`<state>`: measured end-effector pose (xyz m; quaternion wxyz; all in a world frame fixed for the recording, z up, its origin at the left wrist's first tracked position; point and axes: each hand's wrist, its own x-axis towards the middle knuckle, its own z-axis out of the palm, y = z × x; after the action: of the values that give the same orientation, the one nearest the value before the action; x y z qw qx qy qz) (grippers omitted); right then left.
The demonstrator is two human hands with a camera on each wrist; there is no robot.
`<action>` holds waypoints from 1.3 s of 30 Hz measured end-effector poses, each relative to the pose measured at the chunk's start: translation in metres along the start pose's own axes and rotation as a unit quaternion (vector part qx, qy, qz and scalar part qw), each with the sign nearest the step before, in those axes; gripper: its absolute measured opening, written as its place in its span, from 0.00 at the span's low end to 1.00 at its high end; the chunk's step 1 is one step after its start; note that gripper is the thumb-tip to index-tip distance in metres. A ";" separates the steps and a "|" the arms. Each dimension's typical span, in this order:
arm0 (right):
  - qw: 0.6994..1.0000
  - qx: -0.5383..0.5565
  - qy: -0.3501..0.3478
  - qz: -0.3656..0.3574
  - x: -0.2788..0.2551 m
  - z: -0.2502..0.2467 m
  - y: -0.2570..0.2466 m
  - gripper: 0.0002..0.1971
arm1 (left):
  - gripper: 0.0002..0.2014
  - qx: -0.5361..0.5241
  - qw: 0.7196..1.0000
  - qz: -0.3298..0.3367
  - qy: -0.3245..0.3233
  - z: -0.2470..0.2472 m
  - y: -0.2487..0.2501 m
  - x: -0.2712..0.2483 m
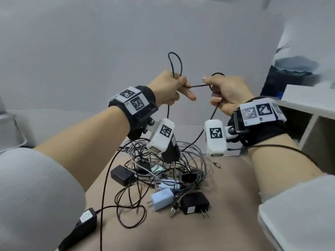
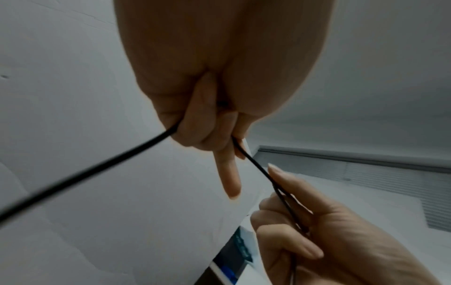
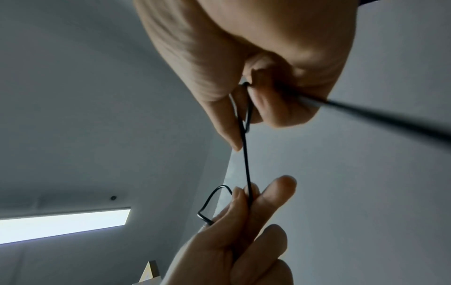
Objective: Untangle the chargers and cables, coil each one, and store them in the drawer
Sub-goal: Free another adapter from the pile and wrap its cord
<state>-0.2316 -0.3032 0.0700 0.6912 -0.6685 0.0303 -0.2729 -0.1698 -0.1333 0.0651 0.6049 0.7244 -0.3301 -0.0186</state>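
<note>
Up above the pile, both hands are raised with 1 thin black cable (image 1: 198,85) stretched short between them. The left hand (image 1: 167,89) has its fingers curled around the cable, with 1 finger (image 2: 228,173) sticking out straight, and 1 loop of the same cable pokes up past its knuckles. The right hand (image 1: 227,94) pinches the cable too, thumb pressed to the curled fingers, with a small loop showing behind them. From each fist a strand drops down toward the heap.

Below the fingers, on the tan surface (image 1: 226,205), sits the tangle of cables (image 1: 168,160), grey and black all knotted together, can't count the individual cords. Chargers I can count: 1 black brick (image 1: 121,174) on the left side of the pile, 1 light blue plug (image 1: 161,198) with its prongs out, 1 black plug (image 1: 195,202) just beside it, and 1 black adapter (image 1: 84,223) lying apart, nearer the left elbow, close to the surface's left edge. A USB end (image 1: 173,211) lies between the blue and black plugs.

Off past the right wrist there's a white cabinet (image 1: 308,104) edge. Nothing but plain wall sits beyond the fingertips, and bare tan surface lies under the right forearm.
</note>
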 end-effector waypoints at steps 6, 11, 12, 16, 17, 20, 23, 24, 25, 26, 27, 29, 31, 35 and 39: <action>0.989 -0.109 -0.002 -0.101 -0.009 -0.010 -0.047 0.11 | 0.13 -0.047 0.994 0.076 0.059 -0.005 0.042 0.000; 0.983 -0.148 -0.072 -0.085 -0.021 -0.011 -0.035 0.07 | 0.13 -0.022 0.994 0.024 0.104 -0.009 0.027 0.006; 0.981 -0.144 -0.098 -0.081 -0.021 -0.012 -0.031 0.10 | 0.13 -0.017 0.997 0.003 0.077 -0.010 0.020 0.007; 0.955 -0.226 -0.170 -0.089 -0.015 -0.016 -0.011 0.23 | 0.17 -0.031 0.994 -0.032 -0.095 -0.005 -0.004 0.001; 0.941 -0.265 -0.189 -0.094 -0.015 -0.015 -0.006 0.23 | 0.17 -0.041 0.993 -0.028 -0.111 -0.003 -0.007 0.000; 0.916 -0.325 -0.217 -0.087 -0.014 -0.011 0.010 0.18 | 0.16 -0.042 0.996 -0.029 -0.079 0.000 -0.012 0.002; 0.916 -0.345 -0.191 -0.072 -0.011 -0.008 0.021 0.12 | 0.16 0.002 0.999 -0.037 -0.027 -0.004 -0.017 0.004; 0.920 -0.345 -0.176 -0.062 -0.009 -0.009 0.025 0.11 | 0.16 0.008 0.999 -0.036 -0.024 -0.006 -0.018 0.003; 0.927 -0.333 -0.167 -0.049 -0.008 -0.011 0.028 0.11 | 0.15 0.009 0.999 -0.032 -0.025 -0.008 -0.018 0.002; 0.936 -0.306 -0.168 -0.036 -0.006 -0.013 0.032 0.10 | 0.15 0.005 0.999 -0.026 -0.030 -0.009 -0.019 0.000; 0.945 -0.274 -0.176 -0.024 -0.006 -0.014 0.035 0.08 | 0.16 -0.002 0.999 -0.019 -0.036 -0.011 -0.018 -0.001; 0.952 -0.245 -0.183 -0.018 -0.005 -0.016 0.044 0.09 | 0.16 -0.032 0.998 -0.009 -0.049 -0.013 -0.017 -0.004; 0.943 -0.281 -0.176 -0.038 -0.002 -0.015 0.053 0.08 | 0.15 -0.074 0.995 -0.007 -0.063 -0.013 -0.014 -0.006; 0.877 -0.422 -0.209 -0.092 0.000 -0.010 0.069 0.06 | 0.14 -0.130 0.989 0.008 -0.066 -0.007 -0.005 -0.007; 0.845 -0.470 -0.242 -0.082 -0.005 -0.014 0.081 0.09 | 0.14 -0.143 0.989 0.023 -0.015 -0.012 -0.004 -0.004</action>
<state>-0.2142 -0.3176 -0.0096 0.2546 -0.9582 -0.0680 -0.1111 -0.1666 -0.1206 0.0635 0.6977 0.6221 -0.3497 -0.0621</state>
